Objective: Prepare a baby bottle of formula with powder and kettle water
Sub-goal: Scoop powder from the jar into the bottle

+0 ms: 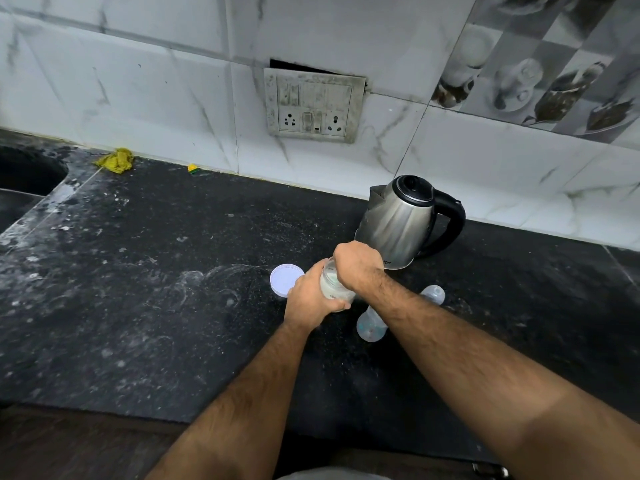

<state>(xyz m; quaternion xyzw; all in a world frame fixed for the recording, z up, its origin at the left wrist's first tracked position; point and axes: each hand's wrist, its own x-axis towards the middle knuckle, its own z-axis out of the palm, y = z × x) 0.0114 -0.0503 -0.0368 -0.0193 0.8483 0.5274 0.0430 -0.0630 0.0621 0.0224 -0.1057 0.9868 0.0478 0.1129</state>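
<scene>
Left hand (313, 294) wraps the powder jar (334, 289), mid-counter, near the kettle (398, 223); right hand (356, 266) dips into its mouth, grip hidden. Bottle (370, 327) waits just right. Keep the jar steady, scoop level.

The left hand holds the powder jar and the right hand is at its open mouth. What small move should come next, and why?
Probably lift the right hand out of the jar and carry the powder to the baby bottle. The jar's lid already lies off on the counter, the left hand steadies the jar, and the bottle waits close by. A scoop is not visible, so this is a guess.
</scene>
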